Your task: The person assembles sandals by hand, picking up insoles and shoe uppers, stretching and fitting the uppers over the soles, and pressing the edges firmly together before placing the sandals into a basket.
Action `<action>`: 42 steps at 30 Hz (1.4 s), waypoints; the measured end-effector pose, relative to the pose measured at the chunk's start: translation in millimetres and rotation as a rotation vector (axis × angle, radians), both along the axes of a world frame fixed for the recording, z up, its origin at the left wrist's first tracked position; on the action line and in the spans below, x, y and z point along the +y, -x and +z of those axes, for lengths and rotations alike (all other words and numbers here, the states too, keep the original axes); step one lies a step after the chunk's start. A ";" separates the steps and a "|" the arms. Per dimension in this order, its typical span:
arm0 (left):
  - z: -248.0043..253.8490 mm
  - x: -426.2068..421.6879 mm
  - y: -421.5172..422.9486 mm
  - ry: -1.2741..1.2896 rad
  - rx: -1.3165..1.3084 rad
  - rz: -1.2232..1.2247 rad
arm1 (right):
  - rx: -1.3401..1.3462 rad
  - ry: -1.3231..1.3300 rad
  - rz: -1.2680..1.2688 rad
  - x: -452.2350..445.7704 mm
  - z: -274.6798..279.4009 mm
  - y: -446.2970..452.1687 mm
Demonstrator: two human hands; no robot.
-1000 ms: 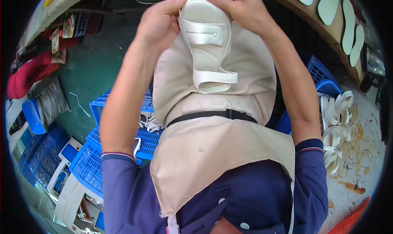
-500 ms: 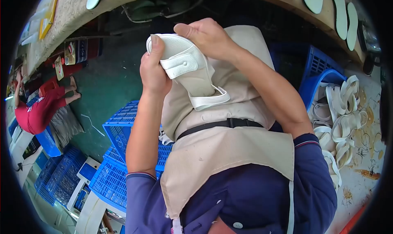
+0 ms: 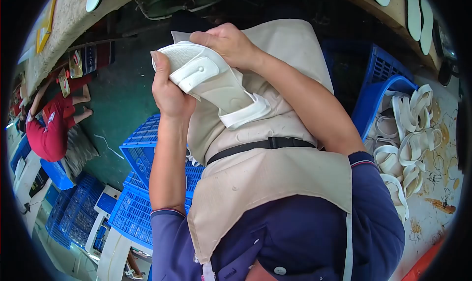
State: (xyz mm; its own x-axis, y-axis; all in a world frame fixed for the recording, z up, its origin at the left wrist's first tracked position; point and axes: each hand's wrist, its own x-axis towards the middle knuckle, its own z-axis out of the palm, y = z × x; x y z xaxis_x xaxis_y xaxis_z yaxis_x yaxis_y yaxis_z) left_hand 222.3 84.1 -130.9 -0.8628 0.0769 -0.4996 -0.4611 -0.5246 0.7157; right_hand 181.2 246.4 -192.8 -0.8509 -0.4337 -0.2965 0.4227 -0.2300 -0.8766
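A white sandal (image 3: pixel 220 96) with a wide front strap and a heel strap lies above my lap, its toe pointing up and left. My left hand (image 3: pixel 169 92) is closed around the left side of the front, thumb on top at the toe edge and fingers hidden underneath. On the opposite side, my right hand (image 3: pixel 229 46) is closed at the sandal's front edge, its thumb pointing left along the rim. A beige apron (image 3: pixel 280 175) covers my lap and chest beneath the sandal.
Several white sandals (image 3: pixel 408 133) are piled at my right, beside a blue crate (image 3: pixel 386 67). Blue crates (image 3: pixel 135 197) stand at my left. Insoles (image 3: pixel 427 25) rest on the workbench (image 3: pixel 64 40) ahead. A person in red (image 3: pixel 49 133) is farther left.
Both hands have carried the sandal left and slightly away from me, and it has tilted a little. Both hands keep their hold. The person in red has shifted posture.
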 end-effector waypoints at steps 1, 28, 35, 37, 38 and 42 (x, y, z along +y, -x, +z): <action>-3.0 -2.5 0.9 -0.014 -0.002 0.021 | 0.021 -0.027 -0.030 -5.9 -1.6 -1.2; -28.8 -22.1 -19.3 -0.123 0.012 0.185 | -0.115 -0.138 0.087 10.4 -4.7 -38.1; -42.3 -29.3 -28.8 -0.232 0.105 0.197 | -0.087 -0.046 0.270 -10.4 -41.2 -34.7; -37.0 -26.1 -32.2 -0.209 0.090 0.229 | -0.066 -0.090 0.342 -9.3 -36.4 -40.4; -38.8 -28.5 -34.6 -0.219 0.099 0.228 | -0.056 -0.018 0.252 -12.6 -33.2 -46.7; -45.7 -37.1 -42.9 -0.334 0.147 0.199 | 0.027 -0.103 0.219 -8.9 -12.9 -54.2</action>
